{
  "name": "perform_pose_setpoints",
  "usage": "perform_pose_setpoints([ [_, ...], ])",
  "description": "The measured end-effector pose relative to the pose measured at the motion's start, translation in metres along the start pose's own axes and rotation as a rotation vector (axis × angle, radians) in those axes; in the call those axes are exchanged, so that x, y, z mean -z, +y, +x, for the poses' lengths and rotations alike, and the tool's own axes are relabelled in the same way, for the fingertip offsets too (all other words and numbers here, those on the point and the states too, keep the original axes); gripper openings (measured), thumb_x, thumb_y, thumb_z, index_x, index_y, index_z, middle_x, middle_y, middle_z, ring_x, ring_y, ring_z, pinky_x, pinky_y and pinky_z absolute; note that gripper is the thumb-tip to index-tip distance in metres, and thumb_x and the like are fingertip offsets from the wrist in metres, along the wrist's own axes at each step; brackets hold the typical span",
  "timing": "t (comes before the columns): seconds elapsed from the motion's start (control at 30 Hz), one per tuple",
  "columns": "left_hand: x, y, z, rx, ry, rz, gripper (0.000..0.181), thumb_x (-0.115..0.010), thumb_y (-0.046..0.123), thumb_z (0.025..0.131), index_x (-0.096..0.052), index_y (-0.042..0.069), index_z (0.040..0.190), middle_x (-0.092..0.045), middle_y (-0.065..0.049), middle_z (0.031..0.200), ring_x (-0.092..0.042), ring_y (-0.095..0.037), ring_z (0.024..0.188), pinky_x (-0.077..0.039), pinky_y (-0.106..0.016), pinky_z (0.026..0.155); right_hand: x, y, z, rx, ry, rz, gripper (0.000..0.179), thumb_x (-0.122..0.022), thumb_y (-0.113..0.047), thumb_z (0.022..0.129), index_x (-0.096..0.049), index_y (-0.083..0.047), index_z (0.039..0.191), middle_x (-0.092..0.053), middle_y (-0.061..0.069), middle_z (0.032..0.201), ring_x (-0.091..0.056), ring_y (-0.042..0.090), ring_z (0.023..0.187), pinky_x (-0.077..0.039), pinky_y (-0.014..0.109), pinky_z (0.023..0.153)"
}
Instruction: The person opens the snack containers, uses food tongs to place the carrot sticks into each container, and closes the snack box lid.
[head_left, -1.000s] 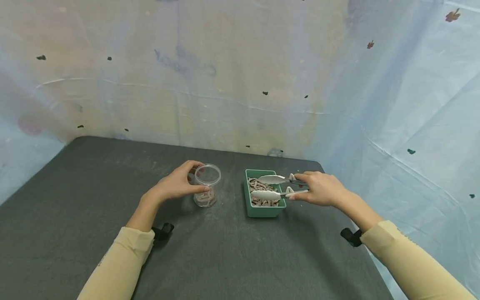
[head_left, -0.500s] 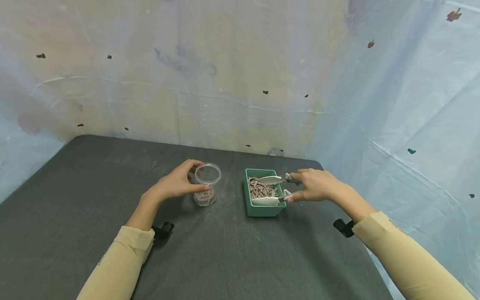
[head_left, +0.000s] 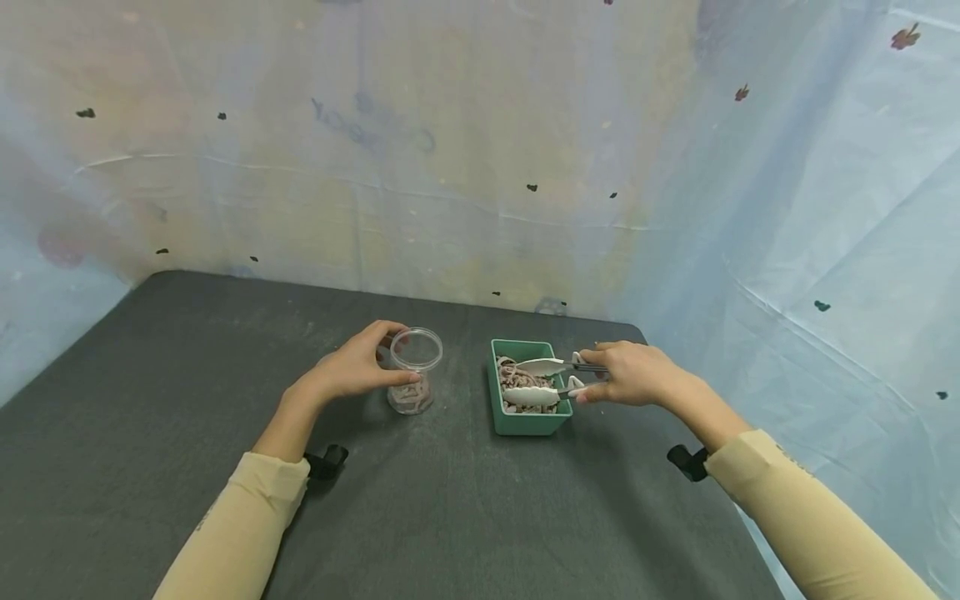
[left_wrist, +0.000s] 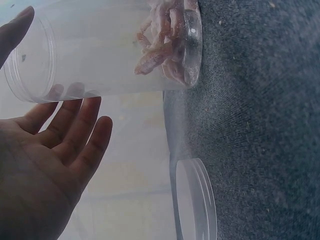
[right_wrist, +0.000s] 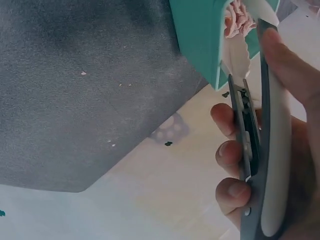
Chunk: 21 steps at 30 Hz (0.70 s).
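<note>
In the head view my left hand (head_left: 348,365) holds a clear plastic jar (left_wrist: 100,50) near its top, thumb on one side and fingertips on the other. The jar stands upright, uncovered, with pinkish-brown strips (left_wrist: 167,40) at its bottom. My right hand (head_left: 636,373) grips a pair of tongs (right_wrist: 275,150), thumb on one arm and fingers around the other. Their pale scalloped tips (head_left: 528,396) reach into a green tub (head_left: 528,425), apart from each other among a heap of similar strips (head_left: 517,377).
A clear round lid (left_wrist: 196,200) lies on the dark table cloth (head_left: 435,517) beside the jar in the left wrist view. Light crumbs (right_wrist: 83,73) dot the cloth near the tub. Behind the table hangs a pale plastic sheet (head_left: 450,125).
The tongs moved left and lower into the tub and spread wide, then their tips drew closer together among the strips. My left hand and the jar stay in place.
</note>
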<state>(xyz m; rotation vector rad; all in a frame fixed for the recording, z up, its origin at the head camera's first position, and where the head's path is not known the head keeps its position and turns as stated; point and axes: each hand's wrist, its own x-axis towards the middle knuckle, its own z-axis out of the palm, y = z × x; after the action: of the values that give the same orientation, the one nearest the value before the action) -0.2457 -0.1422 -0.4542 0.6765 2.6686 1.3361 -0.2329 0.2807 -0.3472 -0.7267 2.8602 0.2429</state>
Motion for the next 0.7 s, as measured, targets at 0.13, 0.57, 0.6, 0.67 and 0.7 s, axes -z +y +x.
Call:
perform_pose_setpoints([
  [0.13,0.000,0.000,0.000,0.002,-0.001,0.003,0.085,-0.081,0.041,0.092,-0.037,0.003,0.155,-0.046,-0.019,0.144,-0.049,-0.038,0.130,-0.048,-0.057,0.103,-0.003,0.003,0.000,0.003,0.027,0.002,0.076,-0.071,-0.058,0.093,-0.058,-0.008,0.149,-0.055,0.028,0.147,-0.055,0.047,0.132,-0.054,0.062,0.093],
  [0.57,0.000,0.000,-0.001,-0.003,0.003,0.004,0.084,-0.080,0.042,0.093,-0.038,0.003,0.155,-0.046,-0.020,0.145,-0.049,-0.039,0.130,-0.047,-0.057,0.104,-0.014,0.010,-0.007,0.012,0.118,0.043,0.068,-0.072,-0.054,0.094,-0.063,-0.010,0.145,-0.061,0.024,0.141,-0.063,0.044,0.121,-0.057,0.057,0.081],
  [0.6,0.000,0.000,-0.001,-0.004,0.002,0.006,0.084,-0.080,0.042,0.093,-0.038,0.003,0.155,-0.046,-0.021,0.145,-0.048,-0.039,0.131,-0.047,-0.057,0.104,-0.015,0.011,-0.008,0.013,0.125,0.045,0.068,-0.072,-0.054,0.094,-0.063,-0.010,0.145,-0.062,0.024,0.141,-0.064,0.044,0.119,-0.058,0.057,0.079],
  [0.67,0.001,0.001,-0.001,-0.002,0.000,0.007,0.084,-0.080,0.042,0.093,-0.038,0.003,0.155,-0.045,-0.021,0.146,-0.048,-0.039,0.131,-0.047,-0.057,0.104,-0.018,0.012,-0.009,0.010,0.143,0.058,0.067,-0.073,-0.053,0.094,-0.064,-0.010,0.144,-0.064,0.022,0.138,-0.067,0.042,0.115,-0.058,0.054,0.076],
  [0.7,0.001,0.001,0.000,-0.001,0.000,0.007,0.084,-0.080,0.041,0.093,-0.038,0.003,0.155,-0.045,-0.020,0.146,-0.048,-0.039,0.131,-0.047,-0.057,0.104,-0.019,0.012,-0.010,0.010,0.155,0.066,0.066,-0.074,-0.052,0.094,-0.065,-0.010,0.143,-0.065,0.022,0.137,-0.067,0.041,0.112,-0.058,0.054,0.075],
])
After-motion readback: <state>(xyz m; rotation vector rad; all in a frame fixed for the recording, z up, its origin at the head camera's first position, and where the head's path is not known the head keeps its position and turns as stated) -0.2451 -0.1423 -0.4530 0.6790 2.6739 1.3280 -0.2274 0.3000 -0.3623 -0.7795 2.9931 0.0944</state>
